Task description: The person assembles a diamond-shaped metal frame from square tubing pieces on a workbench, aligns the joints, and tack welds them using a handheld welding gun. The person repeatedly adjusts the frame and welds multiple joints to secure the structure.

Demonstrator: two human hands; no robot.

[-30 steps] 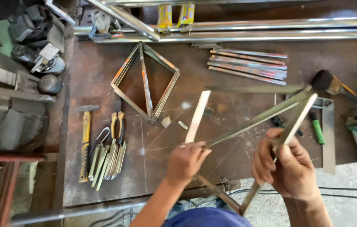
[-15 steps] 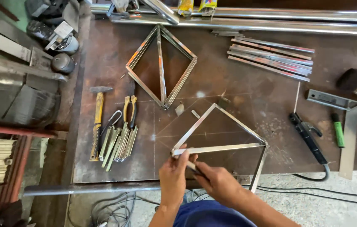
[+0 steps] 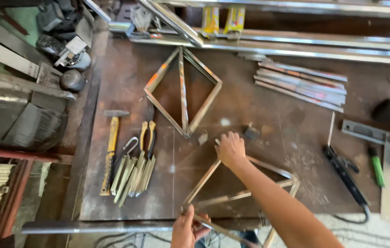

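Only the person's two hands and one forearm show. The right hand (image 3: 231, 149) is bare: no glove, no ring, no watch or band at the wrist. The right forearm (image 3: 277, 202) is bare too along all of its visible length, from the wrist to the lower edge of the picture, with no sleeve or cuff on it; it looks lean and smooth, without marks or tattoos that can be made out. The left hand (image 3: 186, 229) is also bare and ungloved, and is cut off at the wrist by the bottom edge, so whether anything is worn above that wrist cannot be told.
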